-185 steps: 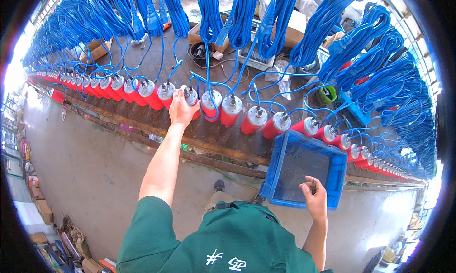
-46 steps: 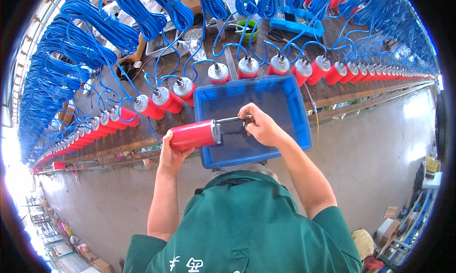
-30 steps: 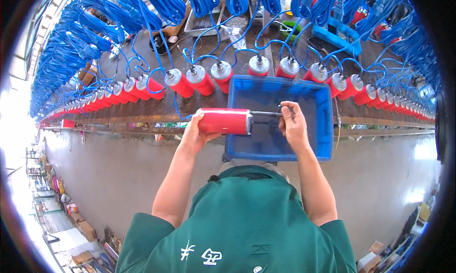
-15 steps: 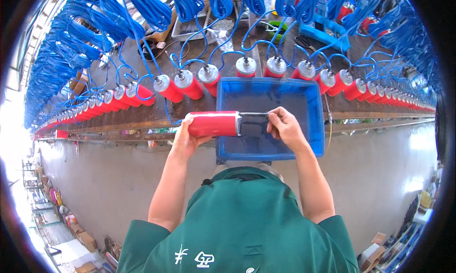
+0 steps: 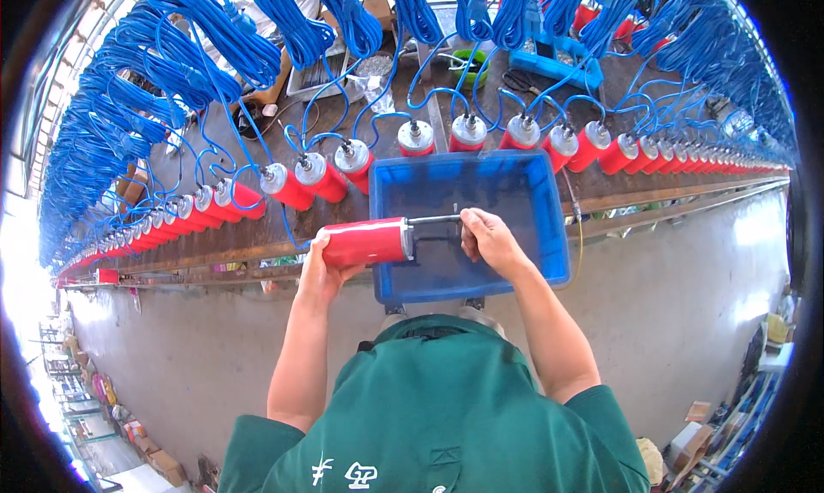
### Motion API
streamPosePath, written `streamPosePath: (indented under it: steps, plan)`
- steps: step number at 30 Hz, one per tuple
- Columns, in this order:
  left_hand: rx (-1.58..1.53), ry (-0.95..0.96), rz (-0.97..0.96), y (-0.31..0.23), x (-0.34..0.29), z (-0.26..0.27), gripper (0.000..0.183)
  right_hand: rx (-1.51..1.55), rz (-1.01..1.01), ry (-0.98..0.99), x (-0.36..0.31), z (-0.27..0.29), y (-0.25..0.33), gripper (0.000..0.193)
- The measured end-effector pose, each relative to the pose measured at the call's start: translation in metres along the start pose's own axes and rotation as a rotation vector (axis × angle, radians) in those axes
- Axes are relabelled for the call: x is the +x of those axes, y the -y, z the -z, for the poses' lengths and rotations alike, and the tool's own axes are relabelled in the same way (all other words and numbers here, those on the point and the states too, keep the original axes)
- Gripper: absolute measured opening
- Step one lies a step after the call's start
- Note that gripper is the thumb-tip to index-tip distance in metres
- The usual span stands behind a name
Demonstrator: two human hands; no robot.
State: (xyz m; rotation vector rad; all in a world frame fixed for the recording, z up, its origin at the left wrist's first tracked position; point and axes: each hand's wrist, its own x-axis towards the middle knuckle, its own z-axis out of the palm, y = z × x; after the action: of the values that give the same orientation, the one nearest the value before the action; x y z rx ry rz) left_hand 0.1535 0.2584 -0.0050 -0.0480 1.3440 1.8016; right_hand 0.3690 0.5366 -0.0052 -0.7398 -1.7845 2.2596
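Note:
My left hand (image 5: 323, 272) is wrapped round the outer end of a red cylinder (image 5: 365, 242), which lies sideways above the near part of a blue plastic bin (image 5: 556, 227). A thin dark metal rod (image 5: 436, 219) meets the cylinder's grey right-hand end. At the rod's other end, my right hand (image 5: 487, 240) pinches it between thumb and fingers. Whether the rod goes into the cylinder's end or only touches it, I cannot tell. Dark liquid or a dark bottom (image 5: 463, 184) shows inside the bin.
A long row of red cylinders with silver caps (image 5: 319, 175) lines the bench edge, each wired to blue cable. Coiled blue cables (image 5: 283, 25) hang above. Behind stand a blue tray (image 5: 562, 61) and a green bowl (image 5: 469, 68). A yellow hose (image 5: 580, 235) hangs right of the bin.
The whole view has shifted and tilted a little, so bench, bin and hands sit further left. Both hands keep their grips on the cylinder and the rod.

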Motion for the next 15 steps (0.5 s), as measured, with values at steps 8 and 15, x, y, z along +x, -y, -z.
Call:
streamPosePath:
  steps: [8, 15]
  plan:
    - [0.031, 0.018, 0.001, -0.003, 0.000, 0.001, 0.066, -0.373, 0.286, -0.077, 0.002, 0.006, -0.001, 0.033]
    - [0.077, 0.061, -0.055, 0.001, 0.002, -0.002, 0.069, -0.444, 0.226, -0.172, 0.008, -0.014, 0.024, 0.028]
